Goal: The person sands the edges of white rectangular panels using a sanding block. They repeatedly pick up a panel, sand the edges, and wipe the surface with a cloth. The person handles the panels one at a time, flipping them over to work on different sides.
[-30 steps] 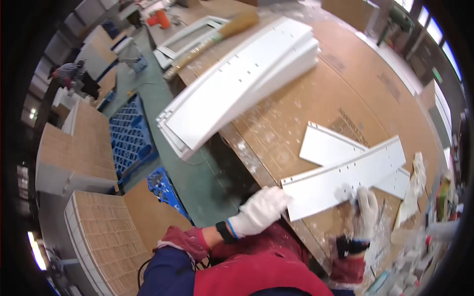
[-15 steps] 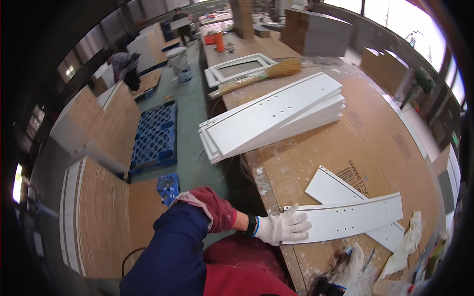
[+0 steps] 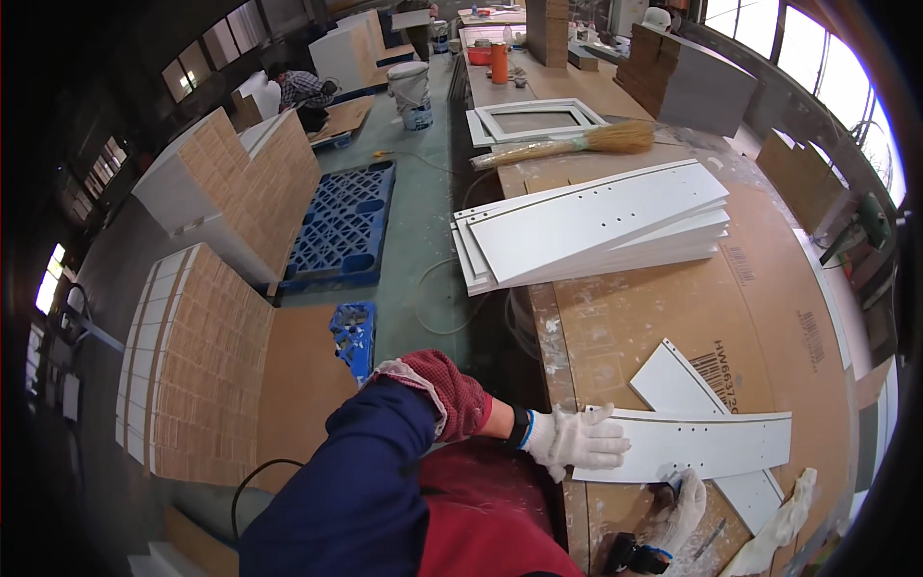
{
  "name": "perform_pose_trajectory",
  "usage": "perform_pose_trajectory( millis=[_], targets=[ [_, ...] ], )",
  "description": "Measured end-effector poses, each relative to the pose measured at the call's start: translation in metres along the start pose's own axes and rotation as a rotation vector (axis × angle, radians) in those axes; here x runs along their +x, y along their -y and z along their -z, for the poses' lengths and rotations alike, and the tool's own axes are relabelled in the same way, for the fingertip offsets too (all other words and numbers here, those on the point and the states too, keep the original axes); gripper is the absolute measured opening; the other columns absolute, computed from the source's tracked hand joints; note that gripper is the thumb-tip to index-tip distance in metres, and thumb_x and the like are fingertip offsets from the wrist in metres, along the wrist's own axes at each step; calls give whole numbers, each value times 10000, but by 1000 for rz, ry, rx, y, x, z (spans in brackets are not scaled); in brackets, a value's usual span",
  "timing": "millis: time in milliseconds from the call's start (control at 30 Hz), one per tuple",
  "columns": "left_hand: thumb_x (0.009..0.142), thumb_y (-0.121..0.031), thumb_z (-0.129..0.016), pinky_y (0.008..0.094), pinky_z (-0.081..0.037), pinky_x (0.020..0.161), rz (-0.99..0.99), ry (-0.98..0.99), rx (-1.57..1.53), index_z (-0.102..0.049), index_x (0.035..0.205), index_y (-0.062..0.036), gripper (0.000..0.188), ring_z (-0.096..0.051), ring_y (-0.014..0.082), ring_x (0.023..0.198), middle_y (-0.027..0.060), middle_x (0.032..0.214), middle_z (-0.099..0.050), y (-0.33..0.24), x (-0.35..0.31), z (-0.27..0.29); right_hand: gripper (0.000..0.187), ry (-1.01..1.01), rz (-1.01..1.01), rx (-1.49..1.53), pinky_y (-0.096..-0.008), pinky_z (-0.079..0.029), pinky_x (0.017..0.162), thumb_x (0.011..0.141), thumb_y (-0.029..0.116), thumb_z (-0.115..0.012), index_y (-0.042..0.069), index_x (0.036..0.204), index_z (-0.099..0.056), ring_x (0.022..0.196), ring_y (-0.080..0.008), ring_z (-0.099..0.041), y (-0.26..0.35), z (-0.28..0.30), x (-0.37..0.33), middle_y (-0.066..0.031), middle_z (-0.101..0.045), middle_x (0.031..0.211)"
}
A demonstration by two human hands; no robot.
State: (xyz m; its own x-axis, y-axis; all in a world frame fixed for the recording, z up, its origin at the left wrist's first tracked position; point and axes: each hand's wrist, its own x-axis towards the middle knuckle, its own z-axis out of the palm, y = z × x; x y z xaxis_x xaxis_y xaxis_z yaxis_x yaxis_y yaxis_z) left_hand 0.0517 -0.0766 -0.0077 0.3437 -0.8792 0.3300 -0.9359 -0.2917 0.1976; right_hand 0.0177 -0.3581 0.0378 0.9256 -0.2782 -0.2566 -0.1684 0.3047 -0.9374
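Observation:
My left hand (image 3: pixel 582 440), in a white knit glove, lies flat with fingers spread on the left end of a white panel (image 3: pixel 731 444) with small drilled holes. That panel rests across a second white panel (image 3: pixel 673 377), which lies slantwise on the cardboard-covered bench. By the front edge of the upper panel is my right hand (image 3: pixel 685 514), also gloved, its fingers curled. Something dark shows at those fingers, too small and blurred to name. A thin dark tool (image 3: pixel 710 540) lies just right of this hand, and a crumpled white cloth (image 3: pixel 777 531) lies farther right.
Farther along the bench (image 3: pixel 635 317) sits a fanned stack of white panels (image 3: pixel 596 226). Behind it are a straw broom (image 3: pixel 615 137) and white frames (image 3: pixel 538 120). Blue pallets (image 3: pixel 341 226) and stacked boards (image 3: pixel 207 370) stand left; a co-worker (image 3: pixel 303 94) bends beyond them.
The view has tilted and shifted, so the bench sits farther right. My right hand has come closer to the upper panel's front edge. My left hand keeps its place on the panel.

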Motion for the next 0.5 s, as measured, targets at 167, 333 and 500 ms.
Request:
perform_pose_trajectory(
  millis=[167, 333, 500],
  targets=[
    [410, -515, -820, 649, -187, 1092, -2, -30, -27, -417, 1376, -92, 1129, -303, 382, 1365, 163, 1469, -357, 5, -4, -2, 171, 129, -29, -384, -248, -465, 581, 943, 147, -599, -16, 894, -600, 671, -108, -562, 7, -14, 1, -52, -619, 785],
    [429, -527, -813, 653, -192, 1087, 55, 11, 21, -429, 1368, -108, 1097, -311, 397, 1352, 163, 1466, -363, 1, -3, 14, 157, 33, 60, -140, -256, -477, 589, 923, 160, -630, 6, 895, -614, 658, -107, -568, -20, -1, 25, -32, -627, 781],
    [477, -482, -804, 638, -226, 1077, 58, -8, -53, -449, 1352, -113, 1014, -343, 374, 1333, 164, 1444, -390, 10, -1, 24, 185, 55, -42, -88, -278, -477, 521, 929, 202, -624, 19, 907, -612, 602, -133, -572, -7, -11, 18, -30, -625, 773]
  ],
)
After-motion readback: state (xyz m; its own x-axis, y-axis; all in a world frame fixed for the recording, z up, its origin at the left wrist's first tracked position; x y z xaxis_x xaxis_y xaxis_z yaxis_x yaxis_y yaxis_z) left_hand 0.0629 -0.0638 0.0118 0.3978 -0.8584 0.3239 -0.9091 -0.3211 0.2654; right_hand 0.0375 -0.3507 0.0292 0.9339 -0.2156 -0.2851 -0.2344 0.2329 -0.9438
